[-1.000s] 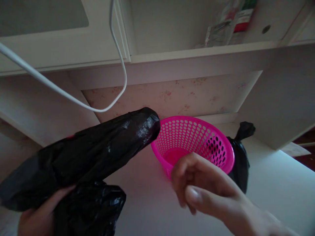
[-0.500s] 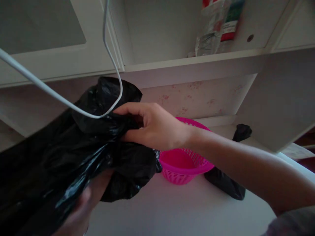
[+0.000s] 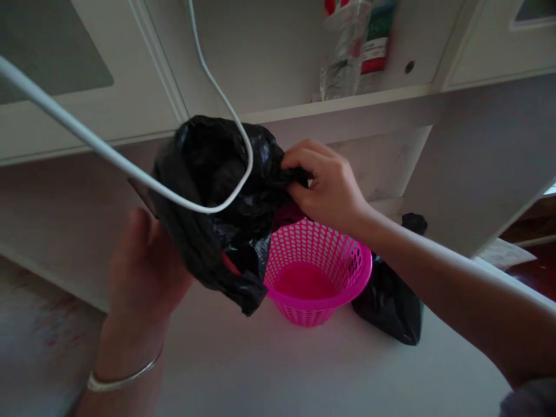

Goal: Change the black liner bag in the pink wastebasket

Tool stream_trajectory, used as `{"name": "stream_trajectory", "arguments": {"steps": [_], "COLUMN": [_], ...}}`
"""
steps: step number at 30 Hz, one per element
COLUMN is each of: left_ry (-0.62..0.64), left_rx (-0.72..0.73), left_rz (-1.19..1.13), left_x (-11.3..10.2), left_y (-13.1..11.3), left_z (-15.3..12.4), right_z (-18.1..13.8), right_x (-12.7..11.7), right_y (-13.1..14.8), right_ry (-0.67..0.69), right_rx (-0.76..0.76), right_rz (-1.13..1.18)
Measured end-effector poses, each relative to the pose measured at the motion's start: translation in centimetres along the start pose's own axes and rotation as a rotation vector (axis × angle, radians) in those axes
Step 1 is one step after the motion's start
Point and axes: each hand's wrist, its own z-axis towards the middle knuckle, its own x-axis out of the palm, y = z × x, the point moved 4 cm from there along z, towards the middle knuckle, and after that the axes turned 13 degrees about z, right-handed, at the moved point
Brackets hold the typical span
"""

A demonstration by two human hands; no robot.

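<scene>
A crumpled black plastic bag (image 3: 243, 202) hangs above the white surface, its dark mouth turned up toward me. Bits of red show at its lower folds and beside my right hand. My right hand (image 3: 325, 179) pinches the bag's right edge between thumb and fingers. On the other side, my left hand (image 3: 147, 266) holds the bag from the left, thumb up and fingers hidden behind it. A thin dark edge sticks out near that thumb; I cannot tell what it belongs to. Just beyond the bag stands a pink perforated basket (image 3: 317, 278), with nothing seen in its visible part.
A white cable (image 3: 186, 202) loops close in front of the bag. Another black plastic bag (image 3: 393, 301) lies right of the basket. Clear plastic containers (image 3: 343, 63) and a green-and-red package (image 3: 377, 43) stand on the cabinet shelf (image 3: 295, 110) above.
The bag has bunched up and its mouth now faces me. My right hand has moved right with its edge; my left hand has come out from under the plastic on the left.
</scene>
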Motion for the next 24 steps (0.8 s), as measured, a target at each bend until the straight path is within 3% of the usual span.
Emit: {"name": "stream_trajectory", "arguments": {"steps": [2, 4, 8, 11, 15, 17, 19, 22, 24], "left_ry": [0.078, 0.146, 0.209, 0.314, 0.369, 0.366, 0.354, 0.364, 0.403], "left_rx": [0.043, -0.022, -0.117, -0.133, -0.117, -0.104, -0.054, 0.066, 0.174], "left_rz": [-0.133, -0.19, -0.093, 0.074, 0.238, 0.283, 0.313, 0.351, 0.388], "left_x": [1.3, 2.6, 4.4, 5.5, 5.7, 5.6, 5.5, 6.1, 7.0], "left_y": [1.3, 3.0, 5.0, 5.7, 6.6, 6.7, 6.2, 5.0, 4.4], "left_z": [1.3, 2.7, 4.5, 5.1, 5.7, 5.9, 5.8, 5.2, 4.5], "right_z": [-2.4, -4.8, -8.9, -10.8, -10.7, -9.5, -7.8, -5.5, -4.5], "right_x": [0.0, 0.3, 1.4, 1.8, 0.1, -1.6, -3.8, -6.0, -5.8], "right_y": [-1.5, -3.1, -5.8, -6.8, -7.2, -7.2, -6.9, -5.6, -4.7], "right_ry": [0.02, 0.095, 0.44, 0.701, 0.825, 0.755, 0.527, 0.148, 0.106], "right_rx": [0.121, 0.284, 0.546, 0.599, 0.621, 0.661, 0.742, 0.835, 0.824], "right_rz": [-0.067, -0.12, -0.229, -0.244, -0.24, -0.293, -0.307, -0.147, -0.054]}}
